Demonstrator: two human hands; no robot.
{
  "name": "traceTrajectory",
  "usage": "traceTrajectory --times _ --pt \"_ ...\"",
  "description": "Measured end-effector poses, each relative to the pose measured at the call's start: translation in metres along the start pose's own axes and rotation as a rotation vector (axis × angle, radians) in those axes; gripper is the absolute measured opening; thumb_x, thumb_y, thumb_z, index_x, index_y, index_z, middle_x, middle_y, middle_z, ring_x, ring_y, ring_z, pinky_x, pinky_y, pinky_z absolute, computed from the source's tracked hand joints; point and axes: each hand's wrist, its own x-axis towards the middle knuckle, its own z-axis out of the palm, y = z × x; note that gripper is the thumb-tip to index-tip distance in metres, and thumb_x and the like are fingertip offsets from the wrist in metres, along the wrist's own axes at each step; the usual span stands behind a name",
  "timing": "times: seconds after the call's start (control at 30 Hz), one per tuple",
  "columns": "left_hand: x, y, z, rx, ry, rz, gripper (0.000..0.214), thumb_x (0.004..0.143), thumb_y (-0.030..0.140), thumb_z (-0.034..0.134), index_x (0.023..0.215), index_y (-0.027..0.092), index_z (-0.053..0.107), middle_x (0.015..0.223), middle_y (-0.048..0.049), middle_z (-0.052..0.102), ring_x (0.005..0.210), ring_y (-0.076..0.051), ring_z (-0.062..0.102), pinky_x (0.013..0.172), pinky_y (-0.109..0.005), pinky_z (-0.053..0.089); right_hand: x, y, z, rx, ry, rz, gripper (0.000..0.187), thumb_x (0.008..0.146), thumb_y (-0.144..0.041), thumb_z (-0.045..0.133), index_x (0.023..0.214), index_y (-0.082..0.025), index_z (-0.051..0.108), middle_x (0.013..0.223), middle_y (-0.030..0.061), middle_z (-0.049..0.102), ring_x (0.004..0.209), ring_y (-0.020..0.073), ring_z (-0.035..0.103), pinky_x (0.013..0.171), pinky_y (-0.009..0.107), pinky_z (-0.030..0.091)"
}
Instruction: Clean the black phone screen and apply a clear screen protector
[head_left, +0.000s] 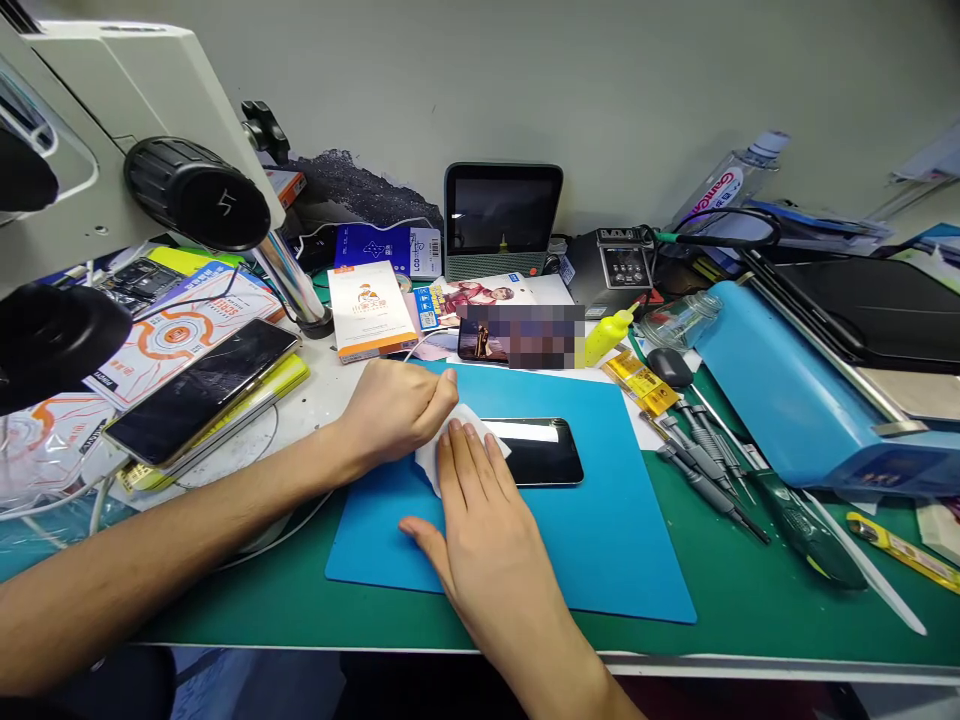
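A smartphone [546, 455] lies screen up on the blue mat [600, 560], its dark glass showing a bright white reflection. Over its left part is a crumpled white wipe [429, 462]. My right hand [487, 530] presses flat on the wipe, fingers stretched together and thumb spread out to the left. At the phone's left end my left hand [401, 405] is closed, thumb on top, touching or very near the wipe. What its curled fingers hold, if anything, is hidden.
A microscope [142, 90] overhangs the left. Another phone [206, 390] lies below it on a yellow box. Behind the mat are a white box [371, 310], a smart display [504, 215] and a yellow bottle [609, 337]. Screwdrivers [701, 465] and a blue machine [795, 400] occupy the right.
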Motion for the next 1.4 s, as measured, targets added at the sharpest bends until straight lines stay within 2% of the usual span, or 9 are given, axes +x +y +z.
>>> traceTrajectory --times 0.17,0.43,0.67,0.77,0.93,1.17,1.3,1.4 --pt "0.001 0.000 0.001 0.010 0.014 -0.009 0.057 0.105 0.033 0.032 0.049 0.021 0.035 0.045 -0.0017 0.048 0.044 -0.014 0.038 0.053 -0.035 0.016 -0.029 0.001 -0.011 0.000 0.015 -0.029 0.079 0.103 -0.061 0.052 0.154 0.000 0.050 0.162 0.0223 0.047 0.152 0.0358 0.046 0.124 0.048 0.046" --pt "0.001 -0.001 0.001 0.024 0.015 -0.003 0.057 0.104 0.032 0.033 0.049 0.021 0.040 0.045 -0.0012 0.049 0.044 -0.014 0.041 0.053 -0.034 0.018 0.007 0.013 0.000 0.008 -0.047 0.026 0.083 0.105 -0.060 0.045 0.156 0.005 0.043 0.164 0.0269 0.041 0.155 0.0390 0.039 0.127 0.054 0.038" --pt "0.000 0.000 0.003 0.025 0.020 -0.017 0.058 0.105 0.034 0.033 0.049 0.021 0.037 0.044 -0.0008 0.047 0.044 -0.013 0.039 0.053 -0.033 0.019 -0.034 0.009 -0.013 0.023 0.013 0.019 0.086 0.101 -0.066 0.051 0.157 -0.002 0.046 0.166 0.0195 0.042 0.153 0.0350 0.043 0.124 0.050 0.045" --pt "0.001 0.001 0.003 0.028 0.012 -0.017 0.057 0.104 0.033 0.034 0.049 0.021 0.038 0.044 -0.0009 0.047 0.043 -0.013 0.039 0.053 -0.033 0.020 -0.026 0.014 -0.013 0.030 0.014 0.067 0.089 0.100 -0.071 0.048 0.154 -0.001 0.050 0.163 0.0213 0.045 0.151 0.0365 0.046 0.124 0.051 0.044" --pt "0.001 0.001 0.002 0.037 0.000 -0.008 0.056 0.104 0.032 0.034 0.049 0.021 0.037 0.044 -0.0007 0.047 0.043 -0.013 0.038 0.052 -0.033 0.019 0.000 0.021 -0.008 0.022 -0.008 0.112 0.089 0.102 -0.070 0.043 0.155 0.002 0.047 0.165 0.0236 0.041 0.153 0.0392 0.041 0.126 0.054 0.040" --pt "0.001 0.000 0.003 0.035 -0.003 0.003 0.056 0.104 0.033 0.035 0.050 0.021 0.037 0.044 -0.0009 0.048 0.044 -0.014 0.040 0.054 -0.033 0.019 -0.038 0.029 -0.021 -0.049 0.022 -0.021 0.089 0.100 -0.069 0.050 0.153 0.002 0.049 0.161 0.0242 0.047 0.150 0.0362 0.048 0.121 0.052 0.048" --pt "0.000 0.001 0.003 0.035 -0.010 0.003 0.056 0.104 0.034 0.035 0.050 0.021 0.039 0.045 -0.0009 0.049 0.044 -0.014 0.041 0.053 -0.032 0.019 -0.025 0.046 -0.021 -0.067 0.017 0.033 0.084 0.103 -0.065 0.047 0.154 0.001 0.048 0.162 0.0237 0.046 0.152 0.0368 0.044 0.123 0.056 0.044" --pt "0.000 0.001 0.003 0.042 -0.011 -0.004 0.055 0.104 0.033 0.036 0.050 0.021 0.039 0.045 -0.0009 0.049 0.043 -0.013 0.040 0.053 -0.032 0.018 -0.015 0.051 -0.018 -0.093 0.020 0.097 0.088 0.103 -0.067 0.042 0.154 0.004 0.046 0.162 0.0249 0.044 0.152 0.0383 0.044 0.124 0.057 0.042"
